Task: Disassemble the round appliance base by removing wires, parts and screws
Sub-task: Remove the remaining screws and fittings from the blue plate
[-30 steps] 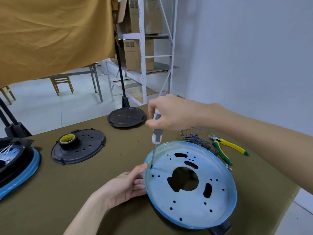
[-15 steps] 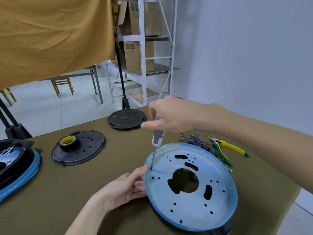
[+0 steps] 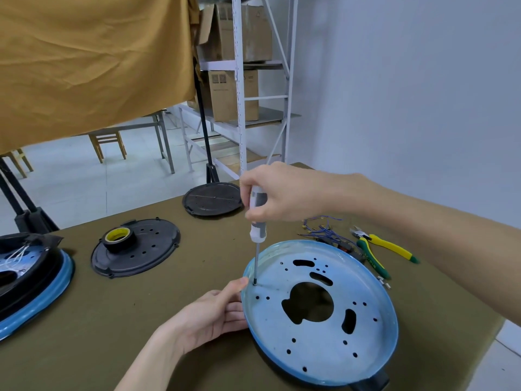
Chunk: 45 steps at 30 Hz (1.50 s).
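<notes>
A round light-blue appliance base (image 3: 363,342) with a large centre cutout and several small holes lies on the olive-covered table. My left hand (image 3: 214,314) grips its left rim, thumb on the edge. My right hand (image 3: 284,196) is wrapped around a grey-and-white screwdriver (image 3: 258,218) held nearly upright. Its tip rests on a screw (image 3: 255,284) just inside the left rim, close to my left thumb.
Loose blue wires (image 3: 321,228) and yellow-green pliers (image 3: 377,249) lie behind the base. A black round cover (image 3: 146,258) carries a roll of tape (image 3: 118,238). Another black disc (image 3: 212,198) sits at the far edge, and a second blue-rimmed base (image 3: 42,286) at far left.
My right hand has shifted its grip on the screwdriver handle, turning it, while the tip stays on the same screw. My left hand and the base have not moved.
</notes>
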{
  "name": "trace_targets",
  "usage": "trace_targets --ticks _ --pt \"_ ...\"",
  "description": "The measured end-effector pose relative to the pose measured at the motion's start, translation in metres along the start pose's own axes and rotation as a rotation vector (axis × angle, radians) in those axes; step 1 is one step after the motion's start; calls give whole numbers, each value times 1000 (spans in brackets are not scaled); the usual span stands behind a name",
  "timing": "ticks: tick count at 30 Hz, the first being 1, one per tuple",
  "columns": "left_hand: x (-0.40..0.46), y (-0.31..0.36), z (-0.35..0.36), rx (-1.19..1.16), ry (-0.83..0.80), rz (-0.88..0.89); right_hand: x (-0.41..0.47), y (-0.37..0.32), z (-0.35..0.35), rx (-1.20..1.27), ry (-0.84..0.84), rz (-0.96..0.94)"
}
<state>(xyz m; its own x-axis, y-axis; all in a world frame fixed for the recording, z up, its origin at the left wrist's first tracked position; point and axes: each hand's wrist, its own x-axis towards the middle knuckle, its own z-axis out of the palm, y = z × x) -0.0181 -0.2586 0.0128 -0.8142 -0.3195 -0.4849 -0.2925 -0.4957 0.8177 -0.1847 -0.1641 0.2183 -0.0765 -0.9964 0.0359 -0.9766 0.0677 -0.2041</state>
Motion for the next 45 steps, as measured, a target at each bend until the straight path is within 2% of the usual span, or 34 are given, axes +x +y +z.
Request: trace_targets --ticks 2,3,5,7,9,14,16,18,20,22,26,28,29,31,33,35,38,40,42,45 --pt "0 0 0 6 -8 -7 -4 -1 -9 39 -146 -28" --pt "0 0 0 11 -14 -10 -6 -3 -9 36 -161 -33" --pt "0 1 1 6 -15 -15 -9 -6 -1 -43 -67 -13" --pt "0 1 2 -10 -2 -15 -9 -7 10 -248 68 53" --pt "-1 1 4 -6 9 -12 -7 -6 15 -350 125 59" --pt "-1 1 4 18 15 -10 -8 -7 -1 -1 -100 -44" --pt "-1 1 3 20 7 -12 -10 -9 0 5 -90 -42" --pt "0 0 3 17 1 -13 -12 -12 8 -143 28 -3" --pt "2 -1 1 4 2 -14 -12 -14 14 -397 133 73" --pt "4 -2 0 -5 -2 -11 -9 -14 15 -491 121 53" --pt "8 -5 -4 0 -9 -3 -11 -15 -1 -68 -116 -39" --pt "9 -6 -5 -8 -11 2 -13 -17 -3 -11 -174 -55" --pt "10 -6 -6 -11 -11 1 -14 -19 0 -83 -147 -58" --pt "11 -6 -6 -12 -1 -1 -15 -20 7 -381 13 -42" --pt "11 -6 -6 -15 9 -8 -14 -23 10 -494 130 13" --pt "10 -6 -7 -14 11 -10 -10 -24 9 -375 81 33" --pt "10 -5 -7 -12 14 -17 -9 -17 -3 -84 -87 -16" --pt "9 -5 -7 -8 15 -17 -13 -14 -10 18 -175 -40" --pt "9 -5 -6 -4 18 -14 -16 -13 -4 -56 -127 -31" --pt "8 -5 -5 -7 26 -8 -14 -12 7 -389 65 46"
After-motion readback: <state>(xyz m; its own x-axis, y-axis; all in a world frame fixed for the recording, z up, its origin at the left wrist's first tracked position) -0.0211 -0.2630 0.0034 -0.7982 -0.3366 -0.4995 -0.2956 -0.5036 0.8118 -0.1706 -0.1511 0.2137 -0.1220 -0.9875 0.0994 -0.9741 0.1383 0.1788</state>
